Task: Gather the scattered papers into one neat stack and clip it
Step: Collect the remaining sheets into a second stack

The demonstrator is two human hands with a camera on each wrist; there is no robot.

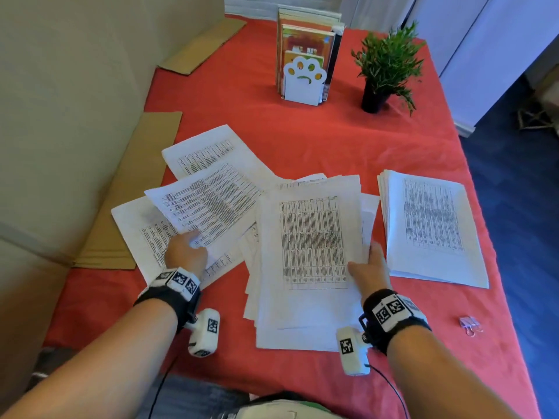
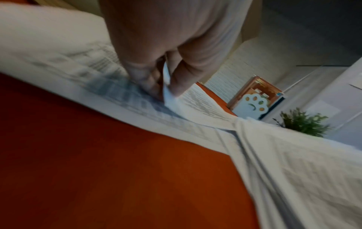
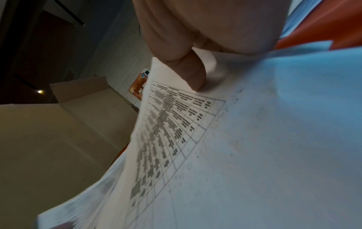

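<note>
your left hand (image 1: 185, 248) pinches a printed sheet (image 1: 208, 204) at its near corner, left of centre, lifted over the loose papers (image 1: 145, 228) on the red cloth (image 1: 302, 140). your right hand (image 1: 370, 269) grips the thick middle stack (image 1: 308, 267) by its right edge, thumb on top. another stack (image 1: 432, 225) lies at right, and the binder clip (image 1: 470, 325) sits lower right, well apart.

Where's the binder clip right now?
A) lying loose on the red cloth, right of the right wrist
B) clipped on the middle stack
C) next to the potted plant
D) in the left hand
A: the binder clip lies alone on the red cloth near the table's right edge, while the left hand pinches a loose sheet and the right hand holds the middle stack.
</note>
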